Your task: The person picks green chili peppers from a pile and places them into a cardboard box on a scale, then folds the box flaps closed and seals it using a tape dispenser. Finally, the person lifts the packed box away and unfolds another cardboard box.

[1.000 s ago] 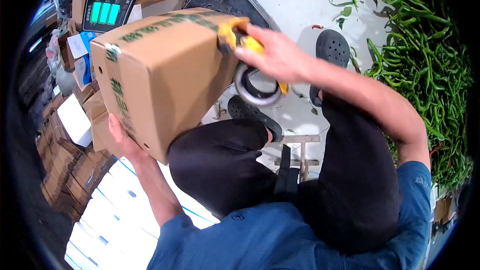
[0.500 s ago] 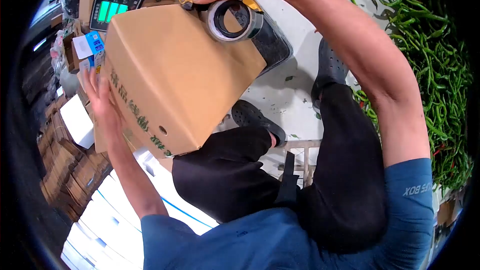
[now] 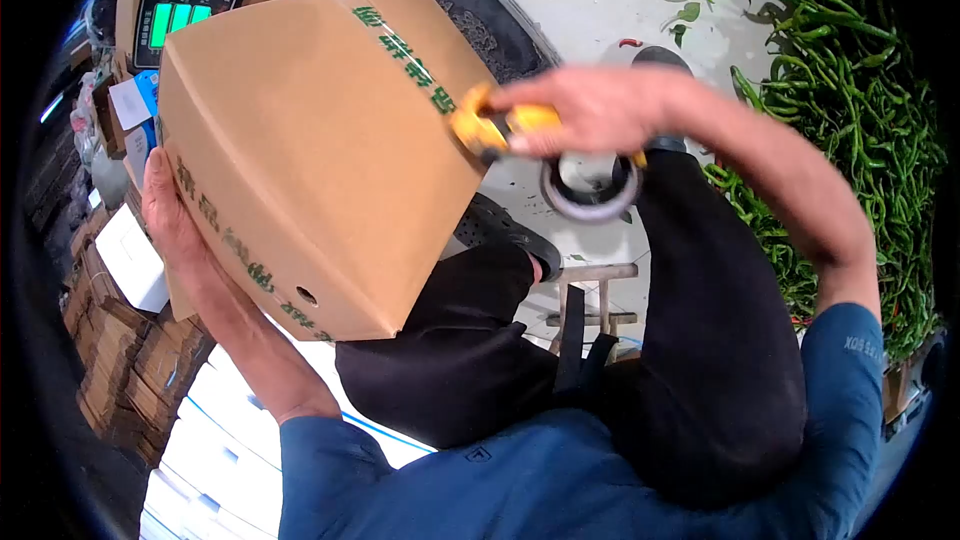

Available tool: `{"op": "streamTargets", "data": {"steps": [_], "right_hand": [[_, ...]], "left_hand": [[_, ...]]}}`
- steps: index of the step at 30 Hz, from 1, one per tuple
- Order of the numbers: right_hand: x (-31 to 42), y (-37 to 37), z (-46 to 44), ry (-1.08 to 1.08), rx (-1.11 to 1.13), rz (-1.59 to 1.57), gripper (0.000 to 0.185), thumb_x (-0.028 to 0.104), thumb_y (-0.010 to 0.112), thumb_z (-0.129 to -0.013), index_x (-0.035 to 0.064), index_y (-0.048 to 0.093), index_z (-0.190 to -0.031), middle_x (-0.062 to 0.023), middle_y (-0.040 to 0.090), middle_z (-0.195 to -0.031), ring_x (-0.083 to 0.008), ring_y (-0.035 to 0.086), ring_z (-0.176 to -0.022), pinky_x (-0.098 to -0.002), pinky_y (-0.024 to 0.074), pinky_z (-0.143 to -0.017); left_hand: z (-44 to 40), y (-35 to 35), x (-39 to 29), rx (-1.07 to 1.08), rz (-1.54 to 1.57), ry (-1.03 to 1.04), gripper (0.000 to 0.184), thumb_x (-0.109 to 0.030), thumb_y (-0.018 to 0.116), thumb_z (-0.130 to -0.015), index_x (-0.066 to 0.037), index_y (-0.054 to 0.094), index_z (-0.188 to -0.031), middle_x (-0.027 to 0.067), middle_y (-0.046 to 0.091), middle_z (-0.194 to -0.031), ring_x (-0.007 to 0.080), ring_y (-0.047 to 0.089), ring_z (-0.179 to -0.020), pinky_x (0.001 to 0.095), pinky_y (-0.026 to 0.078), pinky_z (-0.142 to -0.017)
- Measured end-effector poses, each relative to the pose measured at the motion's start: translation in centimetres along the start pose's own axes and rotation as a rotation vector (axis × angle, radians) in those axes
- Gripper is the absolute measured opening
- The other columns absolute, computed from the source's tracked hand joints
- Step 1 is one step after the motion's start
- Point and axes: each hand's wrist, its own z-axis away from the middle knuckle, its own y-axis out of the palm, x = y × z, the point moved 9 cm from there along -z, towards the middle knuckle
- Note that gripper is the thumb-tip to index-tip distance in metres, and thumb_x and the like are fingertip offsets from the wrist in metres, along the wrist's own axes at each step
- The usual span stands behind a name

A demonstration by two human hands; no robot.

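A closed cardboard box sits tilted between the black scale platform and my left thigh. My left hand lies flat against the box's left side, fingers stretched out. In my right hand, blurred by motion, is a yellow tape dispenser carrying a large tape roll. The dispenser's head is at the box's right edge. A strip of tape with green print crosses the upper face and ends at it. Another printed strip runs along the left side, near a round hole.
The scale's keypad and lit green display stand at upper left. A heap of green chillies covers the floor at right. Flattened cardboard and white boxes lie at left. A small stool is between my legs.
My right hand has pulled the dispenser from the box's far edge toward me and right, leaving a green-printed tape strip on the cardboard. My left hand has shifted slightly left and down, fingers closer together.
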Motion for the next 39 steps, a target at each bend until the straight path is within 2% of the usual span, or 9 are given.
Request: {"op": "streamTargets", "data": {"steps": [1,4,12,18,24,31,35,37,39], "right_hand": [[-0.7,2.0,1.3,0.116,0.069,-0.076,0.066,0.049,0.056,-0.102,0.0026,0.047,-0.148,-0.0225,0.069,-0.111,-0.0344,0.068,-0.099,-0.0427,0.0532,-0.090],[-0.1,3.1,2.8,0.015,-0.062,-0.030,0.066,0.043,0.056,-0.103,0.0022,0.039,-0.152,-0.0278,0.063,-0.120,-0.0454,0.061,-0.111,-0.0488,0.0503,-0.096],[-0.6,4.0,3.7,0.044,-0.113,-0.060,0.069,0.044,0.056,-0.102,0.0010,0.037,-0.152,-0.0293,0.062,-0.117,-0.0459,0.061,-0.110,-0.0492,0.0490,-0.097],[-1.0,4.0,1.8,0.018,-0.286,-0.087,0.075,0.054,0.051,-0.102,-0.0031,0.038,-0.149,-0.0287,0.061,-0.116,-0.0440,0.060,-0.110,-0.0491,0.0479,-0.097],[-0.9,2.2,1.0,0.012,-0.421,-0.101,0.068,0.045,0.058,-0.101,-0.0036,0.041,-0.146,-0.0302,0.060,-0.117,-0.0453,0.061,-0.108,-0.0499,0.0483,-0.093],[-0.4,6.7,0.2,0.025,-0.077,-0.027,0.065,0.042,0.058,-0.101,0.0007,0.038,-0.147,-0.0307,0.063,-0.109,-0.0473,0.062,-0.106,-0.0506,0.0495,-0.094],[0.3,3.0,-1.5,-0.042,0.042,0.094,0.069,0.044,0.071,-0.091,-0.0052,0.051,-0.136,-0.0285,0.068,-0.103,-0.0417,0.067,-0.100,-0.0470,0.0531,-0.090],[-0.1,0.0,-3.5,0.045,0.139,0.056,0.058,0.039,0.084,-0.077,-0.0064,0.069,-0.111,-0.0197,0.073,-0.093,-0.0303,0.072,-0.087,-0.0414,0.0560,-0.078],[1.3,-1.0,-4.0,0.182,0.294,0.118,0.052,0.036,0.085,-0.076,-0.0078,0.071,-0.100,-0.0173,0.074,-0.087,-0.0272,0.071,-0.080,-0.0393,0.0560,-0.072]], "left_hand": [[0.0,0.1,0.1,0.021,-0.006,-0.001,0.040,-0.034,0.053,-0.108,0.002,0.063,-0.121,0.0139,0.073,-0.108,0.0196,0.073,-0.087,0.0295,0.060,-0.075],[0.8,1.2,0.1,0.070,0.020,-0.041,0.042,-0.035,0.052,-0.108,0.003,0.063,-0.122,0.0143,0.073,-0.109,0.0205,0.073,-0.089,0.0315,0.060,-0.076],[7.3,2.7,-1.1,-0.317,-0.186,-0.075,0.047,-0.038,0.041,-0.111,0.001,0.066,-0.122,0.0100,0.073,-0.109,0.0165,0.071,-0.091,0.0280,0.058,-0.078],[10.1,0.4,2.3,-0.482,0.205,-0.189,0.045,-0.038,0.044,-0.110,0.000,0.063,-0.126,0.0102,0.072,-0.118,0.0198,0.071,-0.098,0.0307,0.058,-0.083],[10.0,-1.8,5.7,-0.307,0.505,-0.183,0.044,-0.039,0.046,-0.109,-0.003,0.065,-0.124,0.0103,0.073,-0.119,0.0220,0.072,-0.099,0.0342,0.059,-0.087],[9.6,-3.3,6.5,-0.400,0.497,-0.187,0.047,-0.040,0.048,-0.108,0.000,0.062,-0.128,0.0121,0.070,-0.125,0.0229,0.070,-0.104,0.0359,0.058,-0.089],[8.9,-1.8,5.9,-0.339,0.549,-0.213,0.045,-0.038,0.048,-0.109,0.000,0.062,-0.128,0.0122,0.070,-0.123,0.0231,0.070,-0.104,0.0367,0.058,-0.090],[8.6,-1.1,5.0,-0.330,0.523,-0.210,0.042,-0.036,0.049,-0.109,0.000,0.063,-0.126,0.0114,0.071,-0.120,0.0220,0.071,-0.102,0.0336,0.059,-0.086],[7.8,-1.0,3.9,-0.237,0.449,-0.177,0.041,-0.035,0.049,-0.109,0.000,0.063,-0.125,0.0110,0.071,-0.119,0.0216,0.071,-0.100,0.0320,0.060,-0.084]]}}
